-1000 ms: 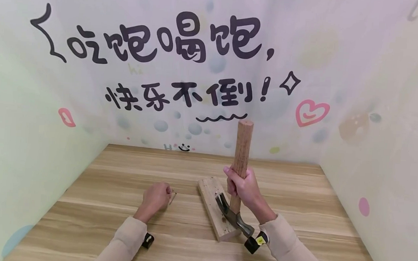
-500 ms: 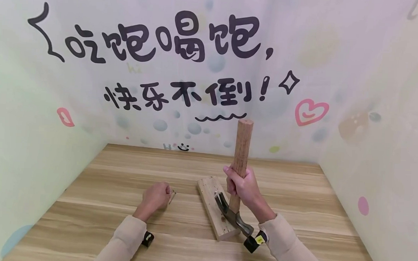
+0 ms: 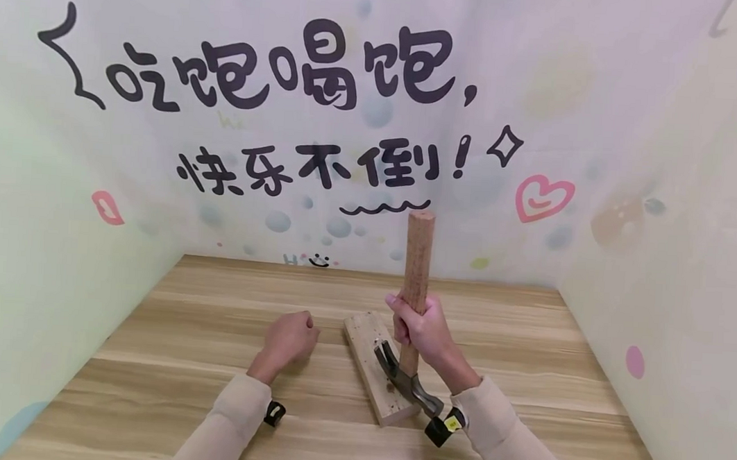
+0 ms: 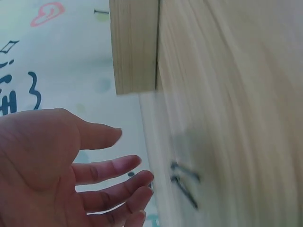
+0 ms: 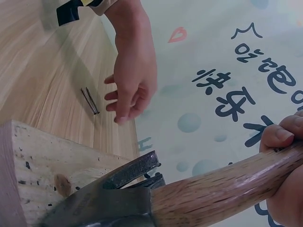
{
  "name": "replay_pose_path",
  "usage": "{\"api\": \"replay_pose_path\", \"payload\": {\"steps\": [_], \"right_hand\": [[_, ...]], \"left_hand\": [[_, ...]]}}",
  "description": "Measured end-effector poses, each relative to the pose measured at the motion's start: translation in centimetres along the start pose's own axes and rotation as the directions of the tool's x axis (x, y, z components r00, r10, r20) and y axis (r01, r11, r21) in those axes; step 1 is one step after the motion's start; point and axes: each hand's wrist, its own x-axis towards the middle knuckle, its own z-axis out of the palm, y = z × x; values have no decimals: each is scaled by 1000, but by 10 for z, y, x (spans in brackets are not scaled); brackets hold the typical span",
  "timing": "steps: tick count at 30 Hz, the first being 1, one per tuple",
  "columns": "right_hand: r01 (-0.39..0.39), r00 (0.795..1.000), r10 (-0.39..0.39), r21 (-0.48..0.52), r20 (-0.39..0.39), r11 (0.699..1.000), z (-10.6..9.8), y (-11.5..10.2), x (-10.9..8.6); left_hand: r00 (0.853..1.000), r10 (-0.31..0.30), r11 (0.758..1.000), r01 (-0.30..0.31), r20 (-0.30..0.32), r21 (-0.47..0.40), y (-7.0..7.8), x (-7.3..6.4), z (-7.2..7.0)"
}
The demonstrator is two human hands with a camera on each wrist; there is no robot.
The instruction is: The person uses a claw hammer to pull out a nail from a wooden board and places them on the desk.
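My right hand [image 3: 422,330] grips the wooden handle of a claw hammer [image 3: 418,260], which stands nearly upright. The hammer's metal head is down over a wooden block [image 3: 362,355], its claw facing left. From the block a nail [image 4: 101,12] sticks out, visible in the left wrist view. Left of the block is my left hand [image 3: 289,338], low over the table. Its fingers [image 4: 113,194] are loosely bent, with nothing between them. Two loose nails [image 5: 90,100] lie on the table below that hand; in the head view the hand hides them.
The wood-grain table [image 3: 215,298] is bounded by printed walls at the back and both sides. Dark holes and marks dot the block's top. A small black camera [image 3: 275,413] is worn on the left wrist and another [image 3: 438,432] on the right.
My left hand has shifted slightly right and forward, and now covers the loose nails in the head view. The right hand and hammer stay on the block; the view has turned slightly.
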Motion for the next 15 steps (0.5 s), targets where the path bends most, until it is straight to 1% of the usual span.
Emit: {"api": "replay_pose_path", "payload": {"steps": [4, 8, 12, 15], "right_hand": [[-6, 1000, 6, -14, -1, 1000, 1, 0, 0], [-5, 1000, 5, -35, -4, 999, 1, 0, 0], [-12, 1000, 11, -47, -8, 999, 1, -1, 1], [-30, 1000, 30, -51, -10, 998, 1, -1, 1]], "left_hand": [[999, 44, 999, -44, -23, -16, 14, 6, 8], [994, 90, 995, -92, -57, -29, 29, 10, 14], [992, 103, 992, -107, -71, -62, 42, 13, 20], [991, 108, 991, -113, -75, -73, 47, 15, 25]]}}
